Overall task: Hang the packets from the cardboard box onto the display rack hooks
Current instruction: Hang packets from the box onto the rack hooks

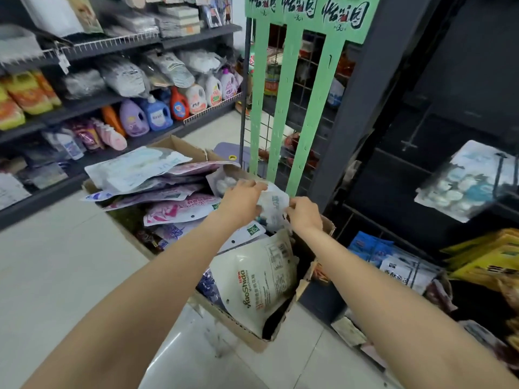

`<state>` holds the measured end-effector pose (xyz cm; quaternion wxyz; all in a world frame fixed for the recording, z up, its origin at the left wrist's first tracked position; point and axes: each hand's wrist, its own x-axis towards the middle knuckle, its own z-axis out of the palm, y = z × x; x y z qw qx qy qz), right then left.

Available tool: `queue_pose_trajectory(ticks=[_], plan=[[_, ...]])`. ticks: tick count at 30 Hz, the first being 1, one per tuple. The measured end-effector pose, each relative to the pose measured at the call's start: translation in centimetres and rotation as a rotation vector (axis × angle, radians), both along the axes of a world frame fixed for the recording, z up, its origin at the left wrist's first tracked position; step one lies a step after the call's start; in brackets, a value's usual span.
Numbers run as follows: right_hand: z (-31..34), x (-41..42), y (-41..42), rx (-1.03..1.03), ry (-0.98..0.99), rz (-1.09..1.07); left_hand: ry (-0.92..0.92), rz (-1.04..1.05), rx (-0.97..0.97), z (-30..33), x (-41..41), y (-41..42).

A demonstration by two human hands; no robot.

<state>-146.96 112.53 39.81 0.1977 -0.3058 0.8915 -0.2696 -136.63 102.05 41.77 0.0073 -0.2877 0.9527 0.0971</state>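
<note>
A cardboard box [247, 329] on the floor holds several flat packets, white, pink and purple. Over its far right corner, my left hand [241, 199] and my right hand [304, 213] both grip a small white packet [273, 203] with pale blue print, one hand on each side. A large white marshmallow packet [261, 279] leans at the box's near end. The dark display rack [393, 175] stands to the right. One packet of white and blue sweets [463, 183] hangs on a hook there.
A green cardboard hanging strip stand [297, 113] rises behind the box, against a wire grid. Shelves of detergent bottles [157, 113] line the left aisle. Blue, white and yellow packets [407, 265] fill the rack's lower right. Pale tiled floor [56, 265] lies to the left.
</note>
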Motion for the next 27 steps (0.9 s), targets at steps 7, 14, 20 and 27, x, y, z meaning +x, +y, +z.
queue_pose_trajectory(ticks=[7, 14, 20, 27], plan=[[4.2, 0.4, -0.3, -0.331, 0.177, 0.180, 0.368, 0.025, 0.042, 3.1, 0.7, -1.6], [9.9, -0.4, 1.2, -0.543, 0.205, 0.249, 0.478, -0.035, 0.195, 8.2, -0.5, -1.1], [15.6, -4.7, 6.0, -0.472, 0.201, 0.235, 0.690, -0.073, 0.324, 14.4, -2.5, 2.6], [18.9, -8.7, 13.4, -0.613, 0.367, 0.075, 0.802, -0.228, 0.321, 18.0, -8.4, 8.4]])
